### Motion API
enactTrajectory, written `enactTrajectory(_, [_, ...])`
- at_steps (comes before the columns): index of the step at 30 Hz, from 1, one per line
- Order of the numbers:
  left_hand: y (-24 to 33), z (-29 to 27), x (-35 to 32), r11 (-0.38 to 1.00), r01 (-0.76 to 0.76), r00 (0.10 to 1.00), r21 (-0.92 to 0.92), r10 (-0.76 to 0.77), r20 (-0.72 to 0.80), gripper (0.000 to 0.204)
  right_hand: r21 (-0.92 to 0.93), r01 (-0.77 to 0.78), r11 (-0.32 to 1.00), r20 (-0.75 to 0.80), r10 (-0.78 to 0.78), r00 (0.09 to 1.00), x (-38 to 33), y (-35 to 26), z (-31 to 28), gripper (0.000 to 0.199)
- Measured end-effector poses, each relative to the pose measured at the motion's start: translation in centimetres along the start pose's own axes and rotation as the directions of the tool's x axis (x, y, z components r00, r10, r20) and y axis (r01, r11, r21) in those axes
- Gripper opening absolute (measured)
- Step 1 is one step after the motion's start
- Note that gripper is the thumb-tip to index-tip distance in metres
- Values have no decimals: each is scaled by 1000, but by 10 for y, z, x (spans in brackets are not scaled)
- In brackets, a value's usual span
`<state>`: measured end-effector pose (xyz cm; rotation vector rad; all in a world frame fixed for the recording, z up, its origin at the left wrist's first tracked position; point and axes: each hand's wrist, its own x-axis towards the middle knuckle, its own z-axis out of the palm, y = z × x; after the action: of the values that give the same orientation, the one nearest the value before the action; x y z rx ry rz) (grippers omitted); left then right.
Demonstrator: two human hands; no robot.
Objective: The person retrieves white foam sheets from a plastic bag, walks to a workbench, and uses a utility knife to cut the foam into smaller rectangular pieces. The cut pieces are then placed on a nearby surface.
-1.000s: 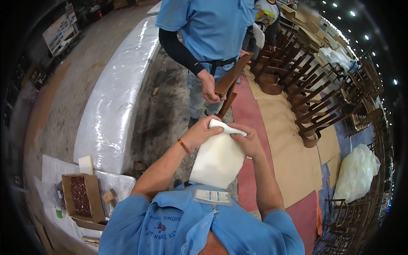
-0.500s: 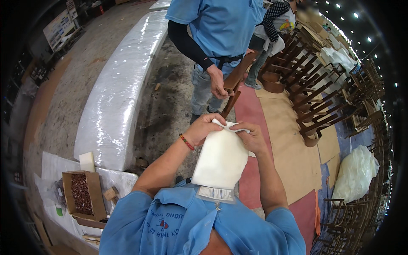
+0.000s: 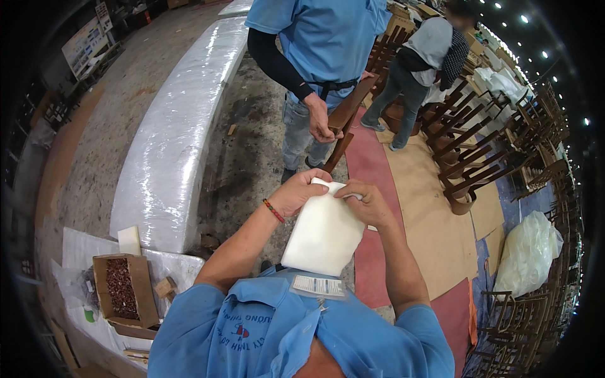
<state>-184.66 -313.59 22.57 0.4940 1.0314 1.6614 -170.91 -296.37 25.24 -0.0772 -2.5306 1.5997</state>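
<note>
I hold a white foam sheet [image 3: 324, 234] in front of my chest with both hands. My left hand [image 3: 301, 191] grips its top left corner, and my right hand [image 3: 367, 201] pinches the top right edge, where the sheet is folded over. A dark wooden chair part [image 3: 343, 126] stands just beyond my hands. Another person in a blue shirt [image 3: 328, 38] holds that wooden part with one hand [image 3: 321, 123].
A long white wrapped roll [image 3: 179, 138] lies on the concrete floor to my left. A cardboard box of small brown pieces [image 3: 123, 288] sits at lower left. Stacked wooden chairs [image 3: 491, 151] and a clear plastic bag [image 3: 529, 252] fill the right. A second person [image 3: 419, 69] stands behind.
My hands have stayed on the sheet's top edge, working the fold. The view has shifted a little, and the person behind has come into sight.
</note>
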Motion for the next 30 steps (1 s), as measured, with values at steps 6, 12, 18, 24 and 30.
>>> enactTrajectory(6, [-1, 6, -1, 940, -121, 991, 319, 133, -17, 23, 175, -138, 975, -17, 143, 990, -2, -7, -4, 32])
enactTrajectory(12, [4, 7, -6, 897, -193, 981, 398, 187, 53, 23, 575, -313, 756, -60, 421, 905, -3, 2, 0, 62])
enactTrajectory(18, [1, 3, -4, 841, -267, 961, 470, 271, 61, 30, 679, -332, 655, 40, 418, 907, -5, 16, 7, 48])
enactTrajectory(24, [-5, -5, -2, 959, -106, 987, 262, 133, -87, 32, 469, -272, 840, -101, 357, 929, -5, 15, 11, 35])
enactTrajectory(30, [-15, -10, -4, 998, -18, 997, -57, 14, -80, 26, 362, -208, 909, -115, 265, 957, -1, 20, 14, 29])
